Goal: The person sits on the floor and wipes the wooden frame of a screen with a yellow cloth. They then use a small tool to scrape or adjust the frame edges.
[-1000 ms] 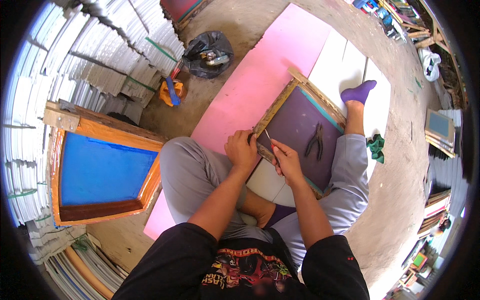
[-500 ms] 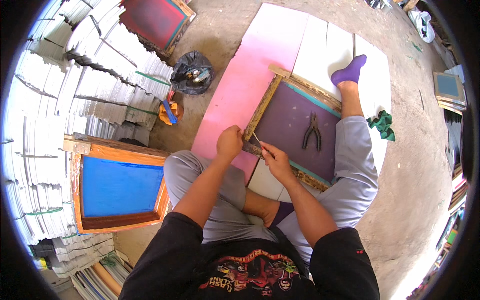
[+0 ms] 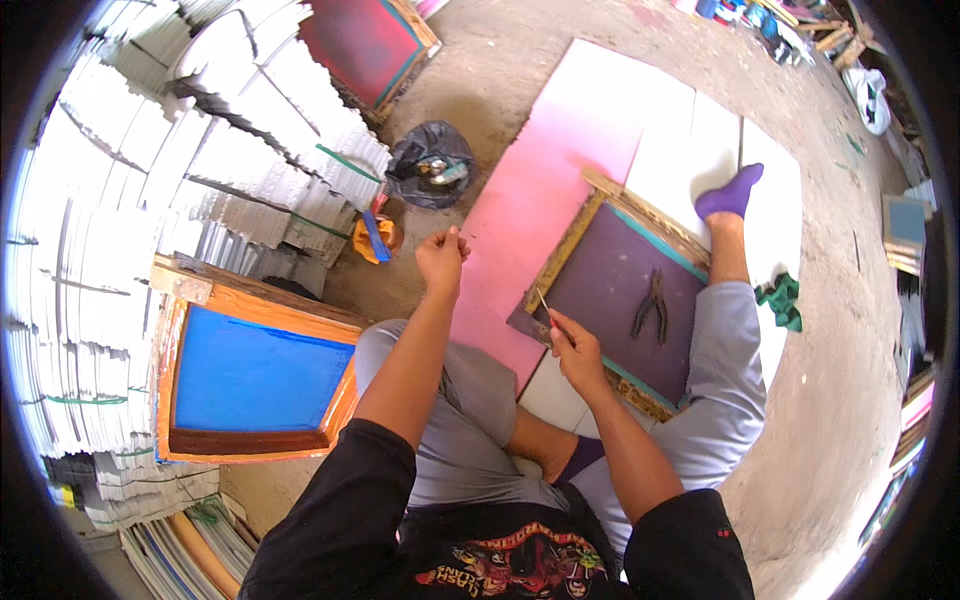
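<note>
My right hand (image 3: 577, 352) grips a screwdriver (image 3: 543, 298) with a red handle and a thin pale shaft. The shaft's tip is at the near left corner of a wooden screen frame (image 3: 568, 240), which has dark purple mesh and teal edging. My left hand (image 3: 441, 259) is raised left of that frame, over the edge of the pink board. Its fingertips are pinched together, and whatever they may hold is too small to make out. On the mesh lie black-handled pliers (image 3: 651, 305), untouched, right of my right hand.
Pink and white boards (image 3: 500, 235) lie under the frame and my legs. An orange-framed blue screen (image 3: 255, 370) leans at the left beside tall white paper stacks (image 3: 235, 190). Beyond my left hand are a black plastic bag (image 3: 430, 165), an orange container (image 3: 372, 240) and a red screen (image 3: 365, 45).
My left hand has left the frame's corner and moved left and forward, fingers pinched. The screwdriver stays at the corner in my right hand. The whole view has shifted.
</note>
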`<control>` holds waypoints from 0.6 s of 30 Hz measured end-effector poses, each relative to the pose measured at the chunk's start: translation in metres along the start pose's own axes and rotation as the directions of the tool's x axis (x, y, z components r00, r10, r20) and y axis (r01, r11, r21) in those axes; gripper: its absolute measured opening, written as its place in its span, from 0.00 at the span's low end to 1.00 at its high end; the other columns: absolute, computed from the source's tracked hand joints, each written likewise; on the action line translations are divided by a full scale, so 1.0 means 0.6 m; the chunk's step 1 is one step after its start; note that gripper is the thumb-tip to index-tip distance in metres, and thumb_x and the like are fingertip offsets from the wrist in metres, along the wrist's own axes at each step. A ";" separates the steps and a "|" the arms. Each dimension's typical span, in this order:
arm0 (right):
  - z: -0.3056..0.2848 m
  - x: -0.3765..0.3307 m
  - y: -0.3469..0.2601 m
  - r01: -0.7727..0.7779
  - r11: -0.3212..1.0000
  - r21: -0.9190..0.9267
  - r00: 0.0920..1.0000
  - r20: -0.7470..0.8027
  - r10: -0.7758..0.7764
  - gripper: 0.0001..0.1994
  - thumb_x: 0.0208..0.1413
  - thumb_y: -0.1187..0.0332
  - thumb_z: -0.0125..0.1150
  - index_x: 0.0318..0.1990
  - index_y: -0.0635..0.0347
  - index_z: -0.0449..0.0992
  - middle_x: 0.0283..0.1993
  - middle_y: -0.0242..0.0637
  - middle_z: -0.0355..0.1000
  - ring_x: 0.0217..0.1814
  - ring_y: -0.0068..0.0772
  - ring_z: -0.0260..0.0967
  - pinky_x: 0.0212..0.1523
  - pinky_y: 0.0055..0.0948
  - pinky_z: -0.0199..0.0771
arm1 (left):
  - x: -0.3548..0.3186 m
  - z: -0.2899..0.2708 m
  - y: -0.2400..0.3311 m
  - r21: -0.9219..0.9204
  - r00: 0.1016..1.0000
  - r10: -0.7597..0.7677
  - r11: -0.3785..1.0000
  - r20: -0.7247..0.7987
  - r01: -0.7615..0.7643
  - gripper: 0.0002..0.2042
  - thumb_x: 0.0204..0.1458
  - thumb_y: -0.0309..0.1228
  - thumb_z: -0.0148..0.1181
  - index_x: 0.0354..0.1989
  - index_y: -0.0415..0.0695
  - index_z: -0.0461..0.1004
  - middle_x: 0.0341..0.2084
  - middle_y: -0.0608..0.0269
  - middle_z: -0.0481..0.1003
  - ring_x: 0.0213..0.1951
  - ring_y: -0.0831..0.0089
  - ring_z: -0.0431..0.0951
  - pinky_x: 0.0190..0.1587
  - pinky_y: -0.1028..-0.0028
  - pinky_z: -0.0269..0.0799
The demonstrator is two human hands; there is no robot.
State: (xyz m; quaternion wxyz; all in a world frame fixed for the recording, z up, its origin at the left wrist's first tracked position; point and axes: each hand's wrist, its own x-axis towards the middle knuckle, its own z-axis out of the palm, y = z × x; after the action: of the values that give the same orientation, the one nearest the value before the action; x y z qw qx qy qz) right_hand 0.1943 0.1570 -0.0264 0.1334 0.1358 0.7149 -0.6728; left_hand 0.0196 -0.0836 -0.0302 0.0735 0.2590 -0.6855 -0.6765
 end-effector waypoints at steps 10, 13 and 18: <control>0.025 -0.008 0.031 0.026 0.998 0.059 0.999 0.034 -0.028 0.21 0.70 0.68 0.61 0.69 0.61 0.74 0.43 0.27 0.74 0.33 0.18 0.68 0.30 0.22 0.69 | 0.176 0.005 0.087 -0.138 0.998 0.033 0.990 -0.056 -0.041 0.09 0.62 0.27 0.66 0.40 0.31 0.81 0.26 0.58 0.82 0.23 0.73 0.81 0.26 0.74 0.76; 0.011 0.000 0.024 0.219 0.956 -0.193 0.976 0.035 -0.216 0.22 0.69 0.67 0.62 0.69 0.59 0.74 0.41 0.32 0.76 0.34 0.26 0.71 0.39 0.28 0.75 | 0.155 -0.007 0.091 0.094 0.990 0.130 0.988 -0.055 -0.124 0.10 0.59 0.30 0.70 0.34 0.34 0.82 0.21 0.60 0.80 0.20 0.74 0.79 0.24 0.74 0.73; -0.004 -0.034 -0.053 0.079 0.824 -0.561 0.997 0.034 -0.072 0.22 0.67 0.67 0.59 0.68 0.49 0.73 0.56 0.52 0.79 0.58 0.58 0.78 0.57 0.49 0.77 | 0.014 -0.036 0.029 0.497 0.897 0.052 0.818 0.439 -0.291 0.15 0.62 0.39 0.65 0.37 0.36 0.84 0.25 0.55 0.82 0.24 0.69 0.81 0.30 0.67 0.76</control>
State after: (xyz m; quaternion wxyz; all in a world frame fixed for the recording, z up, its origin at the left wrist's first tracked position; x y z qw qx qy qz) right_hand 0.2011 0.1572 0.0110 0.1447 0.0583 0.8850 -0.4387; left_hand 0.0174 -0.1073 -0.0139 -0.0861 0.0585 -0.8714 -0.4793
